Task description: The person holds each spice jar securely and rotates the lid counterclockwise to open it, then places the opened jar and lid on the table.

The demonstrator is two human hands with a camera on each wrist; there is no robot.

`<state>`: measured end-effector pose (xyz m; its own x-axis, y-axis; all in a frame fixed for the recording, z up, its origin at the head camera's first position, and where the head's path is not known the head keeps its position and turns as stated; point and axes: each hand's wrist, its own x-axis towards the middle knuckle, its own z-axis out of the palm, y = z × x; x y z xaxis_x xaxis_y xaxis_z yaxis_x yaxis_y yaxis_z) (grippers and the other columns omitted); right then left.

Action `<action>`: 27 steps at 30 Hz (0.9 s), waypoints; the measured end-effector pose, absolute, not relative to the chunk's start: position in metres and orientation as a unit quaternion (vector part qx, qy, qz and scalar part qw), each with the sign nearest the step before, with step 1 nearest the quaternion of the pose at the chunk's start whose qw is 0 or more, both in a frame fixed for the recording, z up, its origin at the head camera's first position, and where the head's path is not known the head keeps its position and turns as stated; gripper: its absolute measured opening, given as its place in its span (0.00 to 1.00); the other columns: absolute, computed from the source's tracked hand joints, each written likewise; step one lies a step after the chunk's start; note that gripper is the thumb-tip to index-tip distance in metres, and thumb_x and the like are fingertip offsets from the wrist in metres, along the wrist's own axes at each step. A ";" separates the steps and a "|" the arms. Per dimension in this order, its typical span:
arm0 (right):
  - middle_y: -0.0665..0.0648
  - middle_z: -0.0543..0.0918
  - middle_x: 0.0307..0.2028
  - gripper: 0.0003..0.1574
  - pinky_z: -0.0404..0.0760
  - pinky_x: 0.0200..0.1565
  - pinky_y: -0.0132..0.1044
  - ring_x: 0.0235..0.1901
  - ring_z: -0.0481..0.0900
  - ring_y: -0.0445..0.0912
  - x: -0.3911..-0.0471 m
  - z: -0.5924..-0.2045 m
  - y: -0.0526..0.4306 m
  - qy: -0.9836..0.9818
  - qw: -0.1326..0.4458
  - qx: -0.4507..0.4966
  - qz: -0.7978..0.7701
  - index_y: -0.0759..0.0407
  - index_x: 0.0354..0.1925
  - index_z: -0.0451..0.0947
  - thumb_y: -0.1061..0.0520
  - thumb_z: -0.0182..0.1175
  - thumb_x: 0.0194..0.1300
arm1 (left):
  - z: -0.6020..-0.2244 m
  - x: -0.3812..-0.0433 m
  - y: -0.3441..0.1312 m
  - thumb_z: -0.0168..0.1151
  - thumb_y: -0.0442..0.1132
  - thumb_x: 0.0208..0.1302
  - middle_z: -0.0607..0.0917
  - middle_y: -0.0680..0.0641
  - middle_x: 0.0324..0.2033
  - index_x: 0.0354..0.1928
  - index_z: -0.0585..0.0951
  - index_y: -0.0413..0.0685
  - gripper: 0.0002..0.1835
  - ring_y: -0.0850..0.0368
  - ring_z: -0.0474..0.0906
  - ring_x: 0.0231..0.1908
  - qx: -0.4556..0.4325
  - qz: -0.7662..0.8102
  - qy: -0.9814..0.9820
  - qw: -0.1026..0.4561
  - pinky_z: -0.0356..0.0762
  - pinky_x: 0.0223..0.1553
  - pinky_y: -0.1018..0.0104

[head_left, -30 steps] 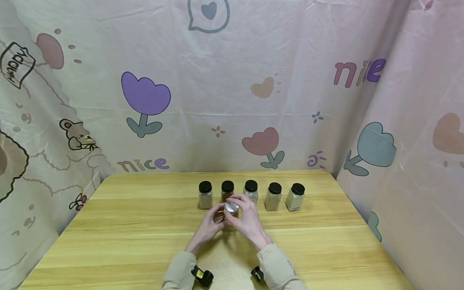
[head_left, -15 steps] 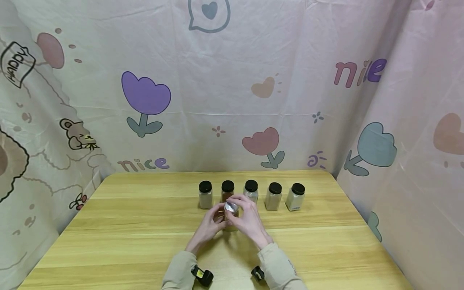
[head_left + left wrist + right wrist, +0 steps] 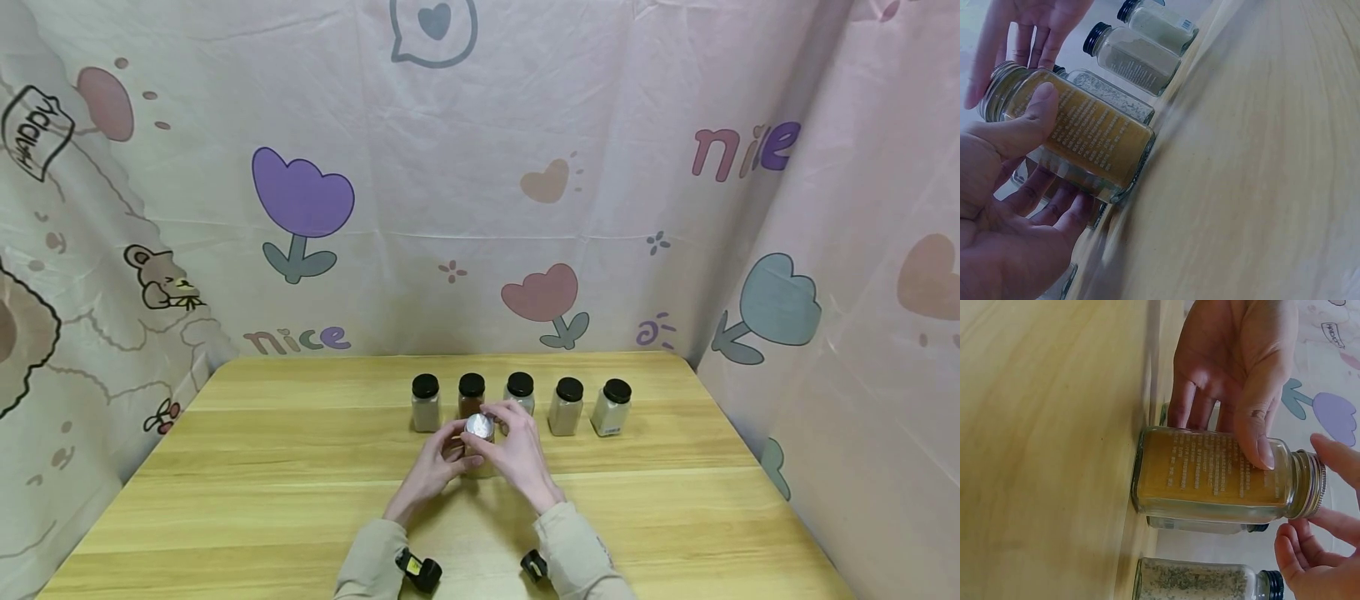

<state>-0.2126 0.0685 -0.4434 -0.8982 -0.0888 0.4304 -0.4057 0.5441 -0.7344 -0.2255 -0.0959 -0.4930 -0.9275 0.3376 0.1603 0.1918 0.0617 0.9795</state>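
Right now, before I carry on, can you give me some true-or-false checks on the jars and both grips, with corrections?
1. The left grip holds the jar of yellow-brown contents. True.
2. That jar's top is black. False: its top is silver.
3. Five black-lidded jars stand in a row beyond it. True.
4. The right grip lies flat on the table. False: it is up at the silver top.
5. The row's second jar from the left shows reddish-brown contents. True.
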 end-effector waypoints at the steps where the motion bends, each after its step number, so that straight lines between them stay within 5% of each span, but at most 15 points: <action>1: 0.58 0.83 0.45 0.30 0.79 0.43 0.34 0.45 0.79 0.49 -0.213 -0.444 0.069 -0.860 0.175 0.147 0.456 0.63 0.51 0.84 0.52 0.78 0.51 | -0.493 -0.226 -0.096 0.68 0.29 0.62 0.72 0.27 0.65 0.66 0.69 0.30 0.31 0.31 0.69 0.67 0.182 0.661 0.726 0.057 0.69 0.72 0.45; 11: 0.61 0.84 0.51 0.27 0.82 0.55 0.49 0.52 0.80 0.54 -0.212 -0.441 0.069 -0.857 0.155 0.198 0.449 0.66 0.53 0.82 0.65 0.72 0.52 | -0.493 -0.225 -0.096 0.68 0.26 0.60 0.73 0.26 0.64 0.66 0.68 0.29 0.32 0.30 0.70 0.66 0.189 0.662 0.723 0.054 0.72 0.71 0.54; 21: 0.58 0.83 0.44 0.29 0.83 0.43 0.47 0.43 0.79 0.50 -0.212 -0.442 0.070 -0.853 0.175 0.151 0.468 0.64 0.49 0.84 0.50 0.78 0.52 | -0.493 -0.225 -0.096 0.68 0.29 0.63 0.73 0.27 0.64 0.67 0.68 0.31 0.32 0.32 0.71 0.67 0.180 0.661 0.726 0.059 0.73 0.71 0.50; 27: 0.60 0.84 0.45 0.26 0.87 0.47 0.48 0.45 0.81 0.51 -0.212 -0.441 0.070 -0.854 0.166 0.153 0.468 0.64 0.49 0.84 0.55 0.77 0.53 | -0.494 -0.226 -0.097 0.68 0.30 0.63 0.72 0.27 0.65 0.67 0.68 0.31 0.32 0.31 0.70 0.67 0.183 0.663 0.723 0.060 0.72 0.71 0.49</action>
<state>-0.2122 0.0702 -0.4406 -0.8982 -0.1057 0.4267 -0.4166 0.5143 -0.7496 -0.2259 -0.0965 -0.4936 -0.9258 0.3446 0.1553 0.1842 0.0528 0.9815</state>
